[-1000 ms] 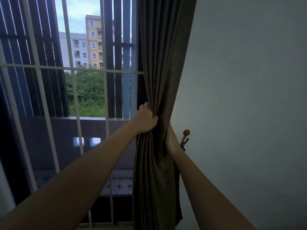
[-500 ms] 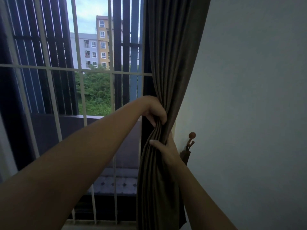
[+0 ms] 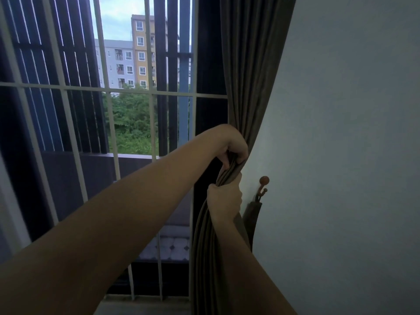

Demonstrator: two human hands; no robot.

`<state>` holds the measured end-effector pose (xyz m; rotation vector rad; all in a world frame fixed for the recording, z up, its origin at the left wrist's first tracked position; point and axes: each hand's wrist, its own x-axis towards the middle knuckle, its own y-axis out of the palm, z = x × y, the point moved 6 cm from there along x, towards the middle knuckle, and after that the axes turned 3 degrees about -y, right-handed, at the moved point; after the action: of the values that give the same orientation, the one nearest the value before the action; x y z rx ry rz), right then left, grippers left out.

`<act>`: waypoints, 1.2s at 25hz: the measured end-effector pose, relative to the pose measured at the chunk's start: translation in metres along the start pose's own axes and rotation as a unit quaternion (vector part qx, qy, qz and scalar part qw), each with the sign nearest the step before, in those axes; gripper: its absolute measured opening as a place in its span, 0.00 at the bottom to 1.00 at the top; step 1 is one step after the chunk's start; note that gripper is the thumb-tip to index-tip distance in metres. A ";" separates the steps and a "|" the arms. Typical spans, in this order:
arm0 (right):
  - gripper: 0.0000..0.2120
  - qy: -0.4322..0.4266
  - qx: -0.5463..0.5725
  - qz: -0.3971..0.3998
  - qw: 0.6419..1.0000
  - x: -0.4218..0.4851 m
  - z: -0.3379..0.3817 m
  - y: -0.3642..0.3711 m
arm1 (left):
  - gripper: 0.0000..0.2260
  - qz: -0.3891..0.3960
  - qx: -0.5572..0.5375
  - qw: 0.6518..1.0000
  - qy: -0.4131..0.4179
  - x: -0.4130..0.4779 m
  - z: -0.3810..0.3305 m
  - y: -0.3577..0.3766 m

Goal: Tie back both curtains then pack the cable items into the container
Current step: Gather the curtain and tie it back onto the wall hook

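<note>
a person's left hand point(image 3: 231, 144) and right hand point(image 3: 225, 198) are both gripping the brown curtain point(image 3: 247, 87), bunching it beside the wall hook point(image 3: 263, 185); tying is not yet done, and no cable items or container are showing.

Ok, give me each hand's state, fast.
Left hand: closed, gripping the bunched curtain.
Right hand: closed round the same curtain, lower down.

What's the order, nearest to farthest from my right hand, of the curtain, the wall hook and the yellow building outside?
1. curtain: gripped in the right hand.
2. wall hook: close by on the wall, to the hand's right.
3. yellow building: far outside the window, upper left.
</note>
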<state>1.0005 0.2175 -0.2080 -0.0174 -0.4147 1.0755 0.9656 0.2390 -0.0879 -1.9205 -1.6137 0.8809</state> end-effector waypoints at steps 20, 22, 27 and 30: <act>0.23 -0.067 -0.065 -0.040 0.995 0.083 -0.053 -0.211 | 0.08 -0.041 -0.142 0.989 -0.027 0.082 0.086 0.143; 0.22 -0.071 -0.065 -0.042 0.994 0.094 -0.057 -0.222 | 0.10 -0.077 -0.048 0.996 -0.012 0.097 0.088 0.153; 0.13 -0.081 -0.044 -0.004 0.996 0.117 -0.066 -0.233 | 0.09 -0.129 0.017 0.991 0.008 0.123 0.093 0.180; 0.10 -0.090 -0.024 0.035 0.995 0.126 -0.062 -0.231 | 0.10 -0.128 -0.047 0.991 0.016 0.132 0.099 0.197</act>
<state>1.2687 0.2256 -0.1756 0.0228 -0.6054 1.1404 1.0385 0.3266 -0.3177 -1.7273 -1.8594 0.6760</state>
